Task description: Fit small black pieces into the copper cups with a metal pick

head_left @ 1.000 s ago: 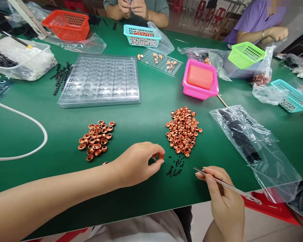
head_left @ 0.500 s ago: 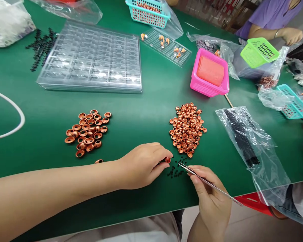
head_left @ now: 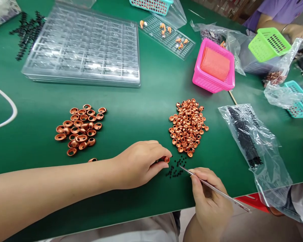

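My left hand (head_left: 141, 164) pinches a small copper-coloured cup (head_left: 167, 159) between thumb and fingertips. My right hand (head_left: 209, 196) grips metal tweezers (head_left: 217, 190), whose tips point left at a scatter of tiny black pieces (head_left: 175, 172) on the green table. Just beyond those pieces lies a dense pile of small copper cups (head_left: 188, 126). To the left, past my forearm, larger copper cups (head_left: 78, 129) form a looser group, with a single one (head_left: 92, 160) close to the forearm.
Stacked clear trays (head_left: 88, 47) lie at the back left beside black parts (head_left: 27, 32). A pink basket (head_left: 213, 67) holds a red block. A plastic bag of black strips (head_left: 244, 134) lies at right. Another person's hand (head_left: 299, 32) shows at the upper right.
The view has shifted slightly. The tweezer tips, seen apart before, now look closer together at the edge of the black pieces. My left hand still pinches the copper cup, which is turned a little.
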A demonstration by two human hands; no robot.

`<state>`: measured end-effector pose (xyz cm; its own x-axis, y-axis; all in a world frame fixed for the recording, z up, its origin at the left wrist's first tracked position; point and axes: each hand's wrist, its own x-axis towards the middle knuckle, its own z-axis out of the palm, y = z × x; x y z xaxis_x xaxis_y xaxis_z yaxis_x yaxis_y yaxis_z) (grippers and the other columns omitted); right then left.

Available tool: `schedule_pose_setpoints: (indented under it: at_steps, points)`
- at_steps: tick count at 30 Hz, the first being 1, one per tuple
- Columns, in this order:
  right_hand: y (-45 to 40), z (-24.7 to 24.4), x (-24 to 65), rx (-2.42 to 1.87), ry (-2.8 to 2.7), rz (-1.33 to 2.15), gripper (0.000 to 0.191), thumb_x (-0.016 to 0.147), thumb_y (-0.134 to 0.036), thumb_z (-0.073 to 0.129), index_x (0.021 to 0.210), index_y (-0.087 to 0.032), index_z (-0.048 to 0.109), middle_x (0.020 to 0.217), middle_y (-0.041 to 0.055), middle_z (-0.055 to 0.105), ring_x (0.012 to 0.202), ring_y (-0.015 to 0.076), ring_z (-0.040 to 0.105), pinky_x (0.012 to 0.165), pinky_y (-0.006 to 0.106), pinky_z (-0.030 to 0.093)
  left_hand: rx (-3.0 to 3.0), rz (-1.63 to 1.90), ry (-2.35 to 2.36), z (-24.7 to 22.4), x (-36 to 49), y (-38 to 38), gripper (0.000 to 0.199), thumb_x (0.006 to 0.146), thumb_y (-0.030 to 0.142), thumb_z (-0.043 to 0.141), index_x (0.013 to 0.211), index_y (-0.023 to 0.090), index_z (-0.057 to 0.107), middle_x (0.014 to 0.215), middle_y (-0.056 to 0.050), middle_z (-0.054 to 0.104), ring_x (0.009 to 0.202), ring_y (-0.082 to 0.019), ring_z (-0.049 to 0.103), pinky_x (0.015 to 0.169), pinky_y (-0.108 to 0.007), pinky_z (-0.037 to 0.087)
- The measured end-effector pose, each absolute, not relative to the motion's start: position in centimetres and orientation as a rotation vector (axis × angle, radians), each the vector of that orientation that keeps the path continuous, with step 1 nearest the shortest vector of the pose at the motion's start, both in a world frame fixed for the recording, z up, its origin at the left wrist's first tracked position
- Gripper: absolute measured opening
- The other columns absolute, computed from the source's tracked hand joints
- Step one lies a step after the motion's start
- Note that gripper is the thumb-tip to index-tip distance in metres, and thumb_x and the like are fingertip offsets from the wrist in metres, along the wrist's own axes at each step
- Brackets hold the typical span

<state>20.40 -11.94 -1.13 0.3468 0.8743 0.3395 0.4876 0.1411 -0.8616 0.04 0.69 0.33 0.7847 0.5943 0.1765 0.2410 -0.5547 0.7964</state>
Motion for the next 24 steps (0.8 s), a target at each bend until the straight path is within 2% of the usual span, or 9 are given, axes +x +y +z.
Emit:
schedule_pose_setpoints:
  at_steps: [9,18,24]
  points:
    - [-11.80,-1.05,20.38,-1.514,-1.365,0.426,0.018,0.084,-0.006,0.064,0.093,-0.022,0.066,0.086,0.0023,0.070,0.081,0.0163,0.069,0.069,0.030,0.058,2.168,0.555,0.614,0.27,0.00,0.72,0.010,0.093,0.015,0.059,0.101,0.014,0.064,0.083,-0.002,0.067,0.075,-0.016,0.058,0.068,-0.026,0.044]
    - [-11.91,-1.07,20.33,-1.554,-1.397,0.423,0.022,0.084,-0.006,0.065,0.098,-0.022,0.067,0.093,0.0033,0.072,0.087,0.0170,0.069,0.075,0.032,0.059,2.164,0.532,0.614,0.44,0.12,0.72,0.012,0.093,0.014,0.059,0.103,0.013,0.065,0.085,-0.003,0.068,0.076,-0.016,0.059,0.069,-0.026,0.045]
    - [-12.00,-1.13,20.02,-1.538,-1.299,0.368,0.019,0.084,-0.007,0.066,0.096,-0.021,0.067,0.090,0.0033,0.071,0.084,0.0169,0.068,0.070,0.031,0.059,2.158,0.531,0.615,0.32,0.01,0.72,0.011,0.094,0.015,0.058,0.103,0.014,0.064,0.085,-0.003,0.068,0.076,-0.016,0.058,0.069,-0.026,0.045]
